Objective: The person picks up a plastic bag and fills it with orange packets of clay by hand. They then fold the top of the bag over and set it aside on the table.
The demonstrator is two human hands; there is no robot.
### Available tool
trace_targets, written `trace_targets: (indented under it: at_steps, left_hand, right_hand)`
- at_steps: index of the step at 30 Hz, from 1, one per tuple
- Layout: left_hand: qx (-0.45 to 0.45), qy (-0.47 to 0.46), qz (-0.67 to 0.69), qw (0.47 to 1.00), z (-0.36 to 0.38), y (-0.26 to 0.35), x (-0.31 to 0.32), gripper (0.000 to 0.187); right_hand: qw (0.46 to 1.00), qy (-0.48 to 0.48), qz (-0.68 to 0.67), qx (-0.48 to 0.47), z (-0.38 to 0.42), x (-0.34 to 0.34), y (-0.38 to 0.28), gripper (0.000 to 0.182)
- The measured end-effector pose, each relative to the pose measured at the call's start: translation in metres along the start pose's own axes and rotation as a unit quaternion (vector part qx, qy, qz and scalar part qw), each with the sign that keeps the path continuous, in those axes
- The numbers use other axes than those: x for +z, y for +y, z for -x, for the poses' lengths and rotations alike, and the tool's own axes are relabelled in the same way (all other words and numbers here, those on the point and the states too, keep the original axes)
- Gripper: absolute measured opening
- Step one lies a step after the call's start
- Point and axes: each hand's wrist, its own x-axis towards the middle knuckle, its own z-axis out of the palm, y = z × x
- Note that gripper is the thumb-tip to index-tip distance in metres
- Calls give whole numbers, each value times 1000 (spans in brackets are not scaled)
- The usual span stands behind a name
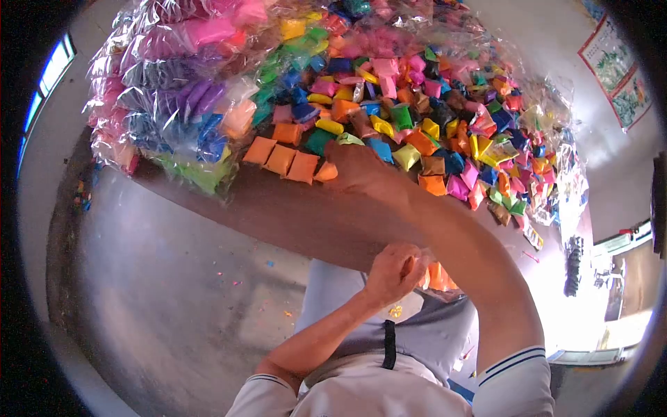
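My right hand (358, 172) reaches over the dark tabletop, its fingers closed at a small orange packet (325, 172) whose right side it hides. Left of it, orange packets (302, 167) lie in a short row near the table edge. A green packet (319, 142) and a pale green packet (349, 140) are just beyond the hand. Below the table edge, close to my lap, my left hand (396, 274) is closed on the gathered part of a clear plastic bag (440, 279) with orange packets inside. My right forearm covers part of this bag.
A large heap of multicoloured packets (424, 125) spreads over the table (278, 208). Clear bags (174, 76) filled with packets by colour are stacked at the left. Small scraps lie on the floor (180, 278). Posters (615, 69) hang on the right wall.
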Motion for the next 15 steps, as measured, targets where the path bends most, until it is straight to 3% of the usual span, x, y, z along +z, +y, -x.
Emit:
trace_targets:
  at_steps: [6,9,11,13,15]
  left_hand:
    - [-136,-73,36,987,-3,19,-10,16]
    - [-65,-33,78,994,10,-14,10,14]
    - [-66,-48,17,996,8,-17,8,14]
    - [-76,-57,51,994,14,-27,10,11]
    - [-85,-45,121,988,13,-18,10,8]
  right_hand:
    - [998,-17,46,29,0,6,-8,56]
    - [999,-8,39,-9,12,-3,-2,54]
    - [999,-32,-17,28,32,-44,-16,52]
    - [984,76,-156,24,68,-76,-12,49]
    - [976,165,-142,-27,120,-107,-2,44]
